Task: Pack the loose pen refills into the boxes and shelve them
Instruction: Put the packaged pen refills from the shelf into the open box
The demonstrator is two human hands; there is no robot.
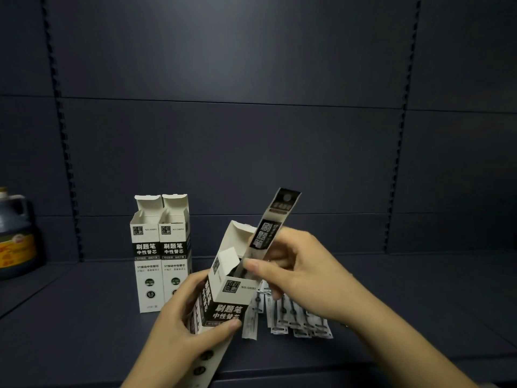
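Note:
My left hand (179,317) grips a tall white and black refill box (233,296), tilted, its top flaps open. My right hand (296,271) pinches a flat packaged pen refill (272,219), whose lower end sits inside the box's open mouth while the top sticks up to the right. Several loose packaged refills (296,317) lie on the shelf just under my right hand. Two more boxes (161,256) of the same kind stand upright side by side to the left, flaps open.
The dark shelf board (405,303) runs wide under everything, with a dark back panel and slotted uprights (397,163) behind. A dark jug with a yellow label (15,236) stands at the far left of the shelf.

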